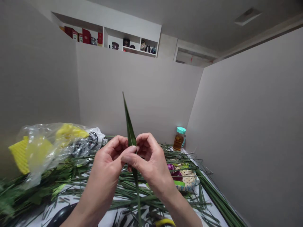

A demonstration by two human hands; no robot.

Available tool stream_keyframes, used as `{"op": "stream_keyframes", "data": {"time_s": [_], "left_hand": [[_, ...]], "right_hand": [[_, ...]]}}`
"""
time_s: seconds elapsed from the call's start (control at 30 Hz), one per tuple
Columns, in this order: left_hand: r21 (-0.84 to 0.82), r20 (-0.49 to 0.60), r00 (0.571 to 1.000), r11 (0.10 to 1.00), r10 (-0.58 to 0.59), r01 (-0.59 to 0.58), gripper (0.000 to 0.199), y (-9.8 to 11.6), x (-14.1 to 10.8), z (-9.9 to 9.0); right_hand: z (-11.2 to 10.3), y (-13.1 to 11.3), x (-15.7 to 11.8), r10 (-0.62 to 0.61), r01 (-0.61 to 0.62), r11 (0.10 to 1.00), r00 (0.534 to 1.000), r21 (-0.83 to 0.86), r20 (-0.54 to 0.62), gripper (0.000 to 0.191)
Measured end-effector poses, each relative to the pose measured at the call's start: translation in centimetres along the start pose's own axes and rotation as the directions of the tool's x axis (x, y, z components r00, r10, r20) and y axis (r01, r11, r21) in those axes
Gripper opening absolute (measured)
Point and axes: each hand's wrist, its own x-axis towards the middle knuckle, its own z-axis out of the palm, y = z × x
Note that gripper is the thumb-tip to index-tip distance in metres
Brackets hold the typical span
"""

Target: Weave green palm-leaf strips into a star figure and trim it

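Note:
Upright between my hands stands a long green leaf blade (pixel 129 128), its pointed tip rising toward the wall and its narrow lower end hanging below my fingers. My left hand (pixel 110 157) pinches the leaf from the left side. From the right, my right hand (pixel 150 159) grips the same leaf, its thumb crossing over in front near the left thumb. The fingers cover the leaf's middle part, so any fold there is hidden. Under both hands, many loose green leaf strips (pixel 151 201) lie scattered over the white tabletop.
A clear plastic bag (pixel 50 135) with yellow material sits at left above leafy greens (pixel 61 171). A woven basket (pixel 189 178) with purple and green items is at right. Behind it stands a teal-lidded bottle (pixel 179 140). Grey partitions (pixel 137 82) enclose the table.

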Motion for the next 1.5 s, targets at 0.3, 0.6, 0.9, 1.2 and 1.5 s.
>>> {"op": "stream_keyframes", "data": {"time_s": [0.3,0.6,0.9,1.2,1.5], "left_hand": [[-0.023,-0.058,0.998,0.999,0.030,-0.031,0.021,0.6,0.2,-0.3],[-0.003,-0.067,0.997,1.000,0.026,-0.026,0.020,0.5,0.6,-0.3],[0.088,-0.019,0.999,0.995,0.045,-0.044,0.021,0.4,0.8,-0.8],[0.166,-0.097,0.989,0.982,0.108,-0.090,0.019,0.0,1.4,-1.5],[0.085,-0.102,0.992,0.994,0.075,-0.067,0.019,-1.1,0.8,-1.3]], "right_hand": [[0.0,-0.3,0.2,0.038,-0.040,0.995,0.999,0.093,0.021,0.014],[-0.1,-0.3,0.0,-0.007,0.008,1.000,0.999,0.007,-0.053,0.012],[-0.2,0.3,0.2,-0.003,0.007,0.996,0.999,-0.093,0.037,0.009],[0.1,0.8,0.2,-0.006,0.018,0.961,0.999,-0.276,0.046,0.012],[1.1,1.4,-0.7,-0.145,0.124,0.911,0.989,-0.394,-0.022,0.013]]}}
